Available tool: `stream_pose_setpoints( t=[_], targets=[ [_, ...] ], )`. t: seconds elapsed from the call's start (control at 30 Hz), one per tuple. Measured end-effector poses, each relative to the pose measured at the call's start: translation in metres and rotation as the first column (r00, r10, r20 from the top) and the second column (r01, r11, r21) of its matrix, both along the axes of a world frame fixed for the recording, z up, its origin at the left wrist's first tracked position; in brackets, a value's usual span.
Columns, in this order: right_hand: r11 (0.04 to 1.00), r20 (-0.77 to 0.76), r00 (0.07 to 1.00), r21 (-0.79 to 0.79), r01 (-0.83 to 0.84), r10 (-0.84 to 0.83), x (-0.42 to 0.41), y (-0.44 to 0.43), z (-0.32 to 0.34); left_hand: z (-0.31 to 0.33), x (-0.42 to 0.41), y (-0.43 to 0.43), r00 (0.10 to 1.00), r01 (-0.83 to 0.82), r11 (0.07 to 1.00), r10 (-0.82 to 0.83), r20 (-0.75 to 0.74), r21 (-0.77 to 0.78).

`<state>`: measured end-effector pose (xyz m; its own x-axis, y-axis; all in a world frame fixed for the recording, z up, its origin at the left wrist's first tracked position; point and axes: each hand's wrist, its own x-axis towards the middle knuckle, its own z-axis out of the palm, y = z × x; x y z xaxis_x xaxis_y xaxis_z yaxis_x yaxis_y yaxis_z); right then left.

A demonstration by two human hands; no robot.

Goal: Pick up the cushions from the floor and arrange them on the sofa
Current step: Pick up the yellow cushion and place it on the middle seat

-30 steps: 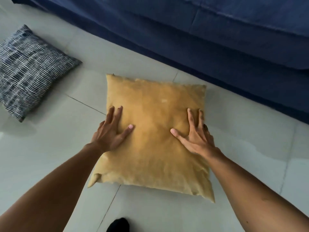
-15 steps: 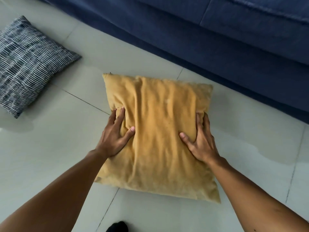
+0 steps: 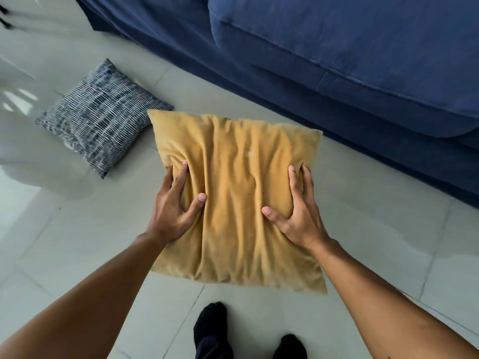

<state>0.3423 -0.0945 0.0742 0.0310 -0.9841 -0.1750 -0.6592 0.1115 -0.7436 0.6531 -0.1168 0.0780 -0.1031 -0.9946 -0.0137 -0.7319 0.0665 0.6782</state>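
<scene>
The mustard-yellow cushion [image 3: 241, 200] is squeezed between both hands in front of the person, its fabric bunched into long folds down the middle; whether its lower edge is touching the tiles I cannot tell. The left hand [image 3: 173, 208] has its grip closed on the cushion's left side, fingers dug into the cloth and thumb pressed on top. The right hand [image 3: 298, 211] clamps the right side the same way. Just beside the cushion's far left corner, a dark patterned cushion [image 3: 101, 117] lies flat on the pale tiled floor [image 3: 375, 229]. The blue sofa [image 3: 350, 63] runs along the far side. Two dark-socked feet [image 3: 211, 330] stand below the cushion
</scene>
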Motion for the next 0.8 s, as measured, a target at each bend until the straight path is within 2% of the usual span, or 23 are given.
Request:
stream_pose_setpoints(
  t=[0.37, 0.8],
  targets=[
    [0.991, 0.018, 0.999, -0.127, -0.04, 0.043, 0.039, -0.041, 0.162, 0.164, 0.037, -0.03, 0.997, -0.074, 0.987, 0.077, 0.019, -0.146],
    [0.955, 0.018, 1.0, -0.297, -0.014, 0.02, 0.049, -0.114, 0.321, 0.332, 0.047, -0.113, 1.0, 0.011, 0.951, -0.002, 0.029, -0.308]
  ],
)
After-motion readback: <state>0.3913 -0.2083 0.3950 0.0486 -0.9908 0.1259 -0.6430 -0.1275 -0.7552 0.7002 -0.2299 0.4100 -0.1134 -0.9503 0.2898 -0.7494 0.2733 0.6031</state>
